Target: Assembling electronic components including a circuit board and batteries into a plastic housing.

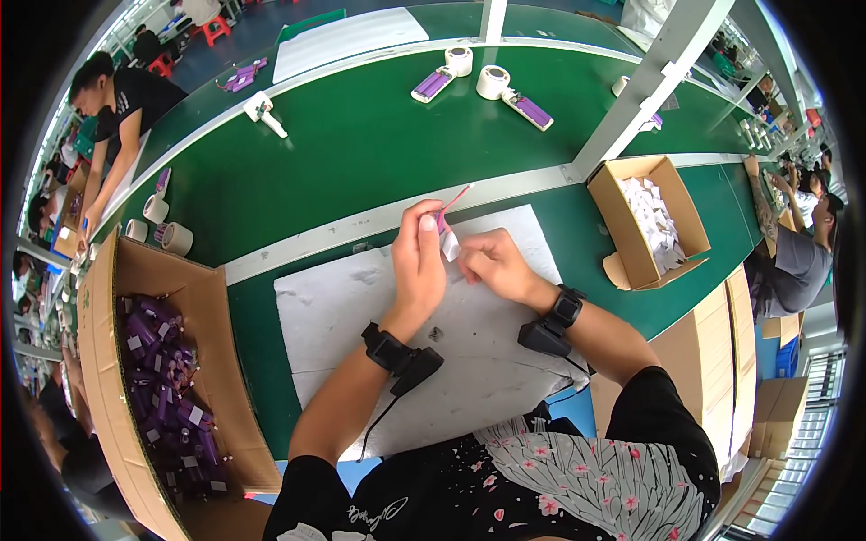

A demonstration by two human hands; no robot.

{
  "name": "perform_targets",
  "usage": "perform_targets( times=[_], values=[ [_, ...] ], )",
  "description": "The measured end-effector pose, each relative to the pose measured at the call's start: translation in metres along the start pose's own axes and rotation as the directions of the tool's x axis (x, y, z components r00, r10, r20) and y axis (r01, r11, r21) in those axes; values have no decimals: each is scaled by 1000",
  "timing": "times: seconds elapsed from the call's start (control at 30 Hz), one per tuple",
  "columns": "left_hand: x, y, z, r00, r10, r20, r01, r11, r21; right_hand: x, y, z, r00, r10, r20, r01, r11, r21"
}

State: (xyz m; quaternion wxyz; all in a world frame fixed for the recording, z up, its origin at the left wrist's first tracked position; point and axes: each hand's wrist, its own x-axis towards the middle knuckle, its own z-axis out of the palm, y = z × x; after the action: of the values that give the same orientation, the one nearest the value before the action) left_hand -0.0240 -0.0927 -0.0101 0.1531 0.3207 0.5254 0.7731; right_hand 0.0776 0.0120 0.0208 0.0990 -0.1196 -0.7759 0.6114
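Note:
Above the pale foam sheet (pixel 361 302), my left hand (pixel 419 261) is closed around a small purple battery pack (pixel 440 219). Most of the pack is hidden by my fingers, and a thin reddish wire (pixel 458 197) sticks out from its top. A small white piece (pixel 449 244) shows against the pack, between my two hands. My right hand (pixel 502 265) is just to the right, its fingers curled and pinched together close to the white piece. What its fingertips hold, if anything, is too small to make out.
A cardboard box of purple battery packs (pixel 108 361) stands at left. An open carton of white pieces (pixel 622 230) sits at right. Beyond a pale rail (pixel 361 224), white devices with purple packs (pixel 528 110) lie on the green conveyor (pixel 343 135). A metal post (pixel 645 95) rises at right.

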Motion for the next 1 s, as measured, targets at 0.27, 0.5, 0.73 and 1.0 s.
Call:
perform_targets(
  times=[0.27,0.5,0.73,1.0],
  values=[
    [1,0,2,999,39,-4,-39,999,-9,-1,-2,-3,1000,19,18,-18,1000,-15],
    [3,-4,6,999,47,-6,-47,998,-45,0,1,-8,999,14,33,-14,1000,0],
    [3,-1,8,998,56,11,-56,998,22,0,0,-7,1000,7,5,-8,998,68],
    [4,-1,11,997,73,24,-74,997,29,-1,1,-8,999,21,-29,-18,995,97]
  ],
)
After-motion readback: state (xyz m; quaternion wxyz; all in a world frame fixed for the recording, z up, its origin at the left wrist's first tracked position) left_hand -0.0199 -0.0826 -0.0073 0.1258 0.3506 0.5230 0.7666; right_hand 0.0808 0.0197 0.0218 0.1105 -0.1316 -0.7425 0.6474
